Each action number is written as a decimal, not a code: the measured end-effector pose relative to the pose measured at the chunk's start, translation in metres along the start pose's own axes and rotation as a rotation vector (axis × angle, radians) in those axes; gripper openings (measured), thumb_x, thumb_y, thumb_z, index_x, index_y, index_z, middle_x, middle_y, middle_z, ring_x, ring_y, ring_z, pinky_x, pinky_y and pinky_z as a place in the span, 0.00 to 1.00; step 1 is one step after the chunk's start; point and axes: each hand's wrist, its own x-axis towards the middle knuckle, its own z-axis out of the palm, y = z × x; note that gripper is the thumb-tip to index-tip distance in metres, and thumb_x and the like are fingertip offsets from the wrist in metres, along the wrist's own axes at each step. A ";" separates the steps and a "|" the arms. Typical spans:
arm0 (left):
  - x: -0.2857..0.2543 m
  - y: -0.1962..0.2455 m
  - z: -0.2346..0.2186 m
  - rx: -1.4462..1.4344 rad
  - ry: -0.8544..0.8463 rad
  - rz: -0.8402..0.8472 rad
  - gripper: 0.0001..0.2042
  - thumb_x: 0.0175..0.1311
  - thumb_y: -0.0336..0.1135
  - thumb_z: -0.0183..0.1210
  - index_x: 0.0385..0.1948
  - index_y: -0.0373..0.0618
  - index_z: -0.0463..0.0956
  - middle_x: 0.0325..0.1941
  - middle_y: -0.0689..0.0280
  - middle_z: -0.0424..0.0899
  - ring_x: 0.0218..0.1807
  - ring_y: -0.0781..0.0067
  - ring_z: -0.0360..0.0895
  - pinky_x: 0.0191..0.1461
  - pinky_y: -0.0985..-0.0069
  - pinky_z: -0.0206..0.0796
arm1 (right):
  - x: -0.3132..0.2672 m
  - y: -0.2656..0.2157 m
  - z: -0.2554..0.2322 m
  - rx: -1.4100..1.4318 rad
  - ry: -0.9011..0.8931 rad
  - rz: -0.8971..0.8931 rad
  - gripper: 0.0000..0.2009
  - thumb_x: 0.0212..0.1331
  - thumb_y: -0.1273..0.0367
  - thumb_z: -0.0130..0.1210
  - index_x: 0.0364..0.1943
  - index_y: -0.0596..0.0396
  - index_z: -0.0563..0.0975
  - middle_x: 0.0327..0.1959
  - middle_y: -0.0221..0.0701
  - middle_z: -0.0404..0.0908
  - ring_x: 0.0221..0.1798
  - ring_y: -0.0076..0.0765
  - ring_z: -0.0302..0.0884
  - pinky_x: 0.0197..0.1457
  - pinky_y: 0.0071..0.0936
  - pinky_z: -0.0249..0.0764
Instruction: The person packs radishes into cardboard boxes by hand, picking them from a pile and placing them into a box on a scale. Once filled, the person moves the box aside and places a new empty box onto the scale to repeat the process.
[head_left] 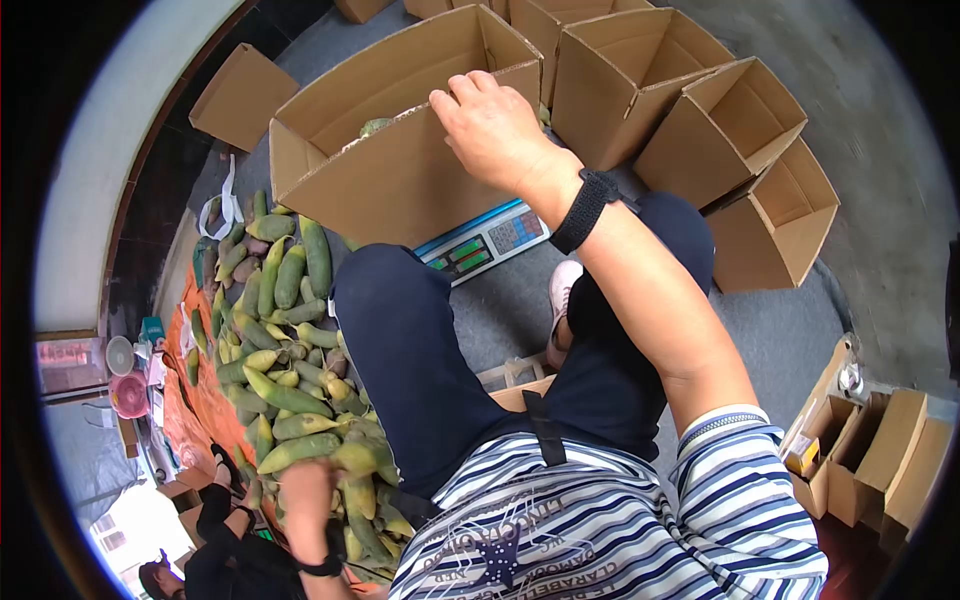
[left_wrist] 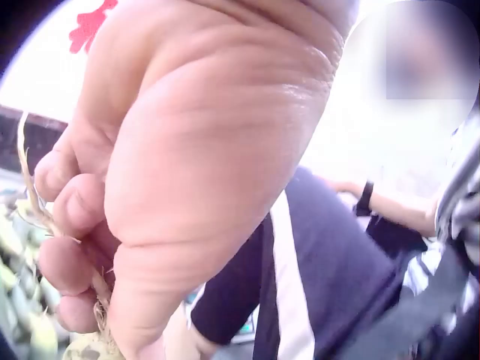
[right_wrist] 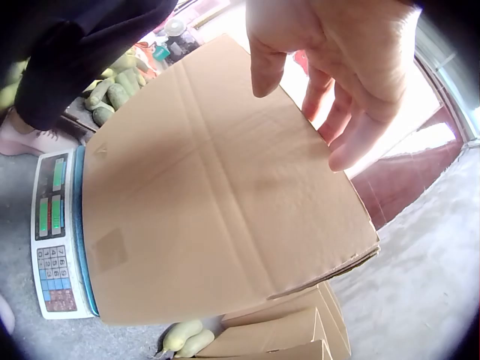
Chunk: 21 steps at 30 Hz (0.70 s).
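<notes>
On the floor scale (head_left: pixel 485 245) stands an open cardboard box (head_left: pixel 400 180). My right hand (head_left: pixel 495 130) grips the rim of its near wall; in the right wrist view the thumb lies on the outer face and the fingers hook over the edge. Over the left part of the box rim, a bit of green (head_left: pixel 375 126) shows inside. At the heap of green radishes (head_left: pixel 285 390), my left hand (head_left: pixel 308 500) is blurred. Its curled fingers hold a radish (left_wrist: pixel 88 349) by the thin root end, and most of that radish is out of frame in the left wrist view.
Several open cardboard boxes (head_left: pixel 720 115) curve round the right and far side. More boxes (head_left: pixel 880 450) stand at the lower right. An orange sheet (head_left: pixel 200 390) lies under the heap. Another person (head_left: pixel 240 560) in dark clothes is at the lower left.
</notes>
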 end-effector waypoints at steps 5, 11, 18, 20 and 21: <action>0.004 -0.002 -0.168 0.185 0.548 -0.096 0.06 0.50 0.26 0.60 0.24 0.39 0.71 0.24 0.55 0.73 0.30 0.52 0.72 0.33 0.60 0.62 | 0.000 -0.001 -0.001 0.031 0.012 0.006 0.20 0.47 0.71 0.61 0.47 0.57 0.73 0.45 0.37 0.74 0.55 0.44 0.70 0.51 0.37 0.76; 0.073 -0.063 -0.263 0.110 1.099 -0.066 0.06 0.65 0.31 0.57 0.33 0.38 0.72 0.30 0.57 0.75 0.32 0.57 0.72 0.38 0.69 0.66 | -0.002 0.001 0.003 0.055 0.126 -0.023 0.15 0.45 0.75 0.57 0.41 0.59 0.74 0.42 0.37 0.73 0.50 0.41 0.70 0.47 0.35 0.73; 0.199 -0.032 -0.291 0.136 1.232 -0.043 0.10 0.66 0.40 0.55 0.31 0.42 0.73 0.30 0.56 0.77 0.33 0.52 0.74 0.36 0.64 0.65 | -0.003 0.000 0.002 0.054 0.121 -0.025 0.17 0.46 0.76 0.57 0.44 0.59 0.74 0.44 0.38 0.73 0.51 0.41 0.70 0.48 0.35 0.73; 0.226 -0.002 -0.287 0.187 1.169 -0.008 0.10 0.65 0.41 0.55 0.31 0.44 0.71 0.31 0.58 0.78 0.37 0.53 0.76 0.37 0.61 0.67 | -0.004 0.001 0.003 0.059 0.149 -0.031 0.16 0.46 0.76 0.56 0.43 0.59 0.74 0.43 0.38 0.73 0.51 0.41 0.70 0.48 0.35 0.73; 0.239 0.011 -0.281 0.174 1.103 0.057 0.09 0.64 0.39 0.55 0.31 0.44 0.70 0.33 0.59 0.78 0.37 0.53 0.76 0.38 0.61 0.67 | -0.004 0.001 0.003 0.068 0.182 -0.032 0.16 0.46 0.76 0.56 0.43 0.58 0.74 0.43 0.38 0.73 0.51 0.41 0.70 0.48 0.34 0.73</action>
